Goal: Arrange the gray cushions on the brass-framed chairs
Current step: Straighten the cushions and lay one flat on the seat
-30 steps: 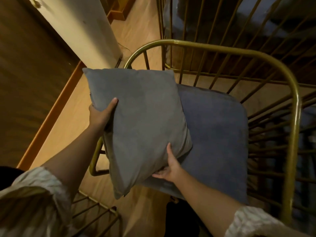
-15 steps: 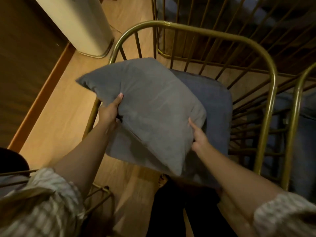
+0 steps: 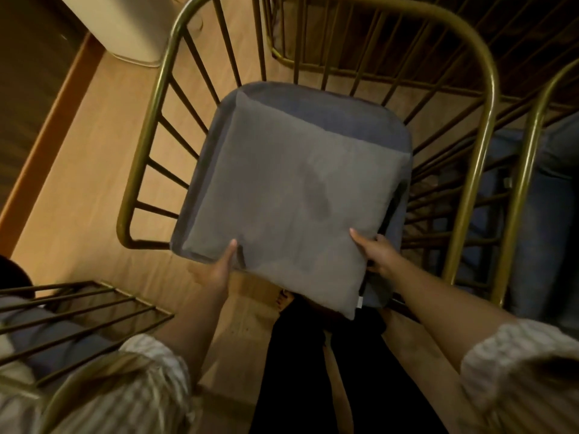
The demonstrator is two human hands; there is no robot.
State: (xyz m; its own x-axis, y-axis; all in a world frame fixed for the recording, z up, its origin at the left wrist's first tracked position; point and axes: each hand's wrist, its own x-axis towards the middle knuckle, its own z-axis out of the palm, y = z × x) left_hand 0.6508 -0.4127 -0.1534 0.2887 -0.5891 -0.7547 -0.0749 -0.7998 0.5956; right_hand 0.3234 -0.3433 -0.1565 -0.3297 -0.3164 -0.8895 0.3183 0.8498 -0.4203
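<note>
A gray cushion (image 3: 291, 195) lies flat over the bluish seat pad (image 3: 344, 111) of a brass-framed chair (image 3: 147, 130). Its near corner overhangs the seat's front edge. My left hand (image 3: 216, 270) grips the cushion's near-left edge, thumb on top. My right hand (image 3: 376, 253) holds the near-right edge, fingers tucked under. The chair's curved brass rail and dark spokes wrap around the back and both sides of the seat.
A second brass chair (image 3: 532, 170) with a blue seat stands close on the right, another wire chair (image 3: 78, 311) at lower left, and more brass frames (image 3: 313, 61) behind. A cream cylinder (image 3: 125, 29) stands on the wooden floor at upper left. My dark trousers are below.
The cushion has come down from a tilted, lifted position to lie flat on the seat pad. Both hands have shifted to its near edge.
</note>
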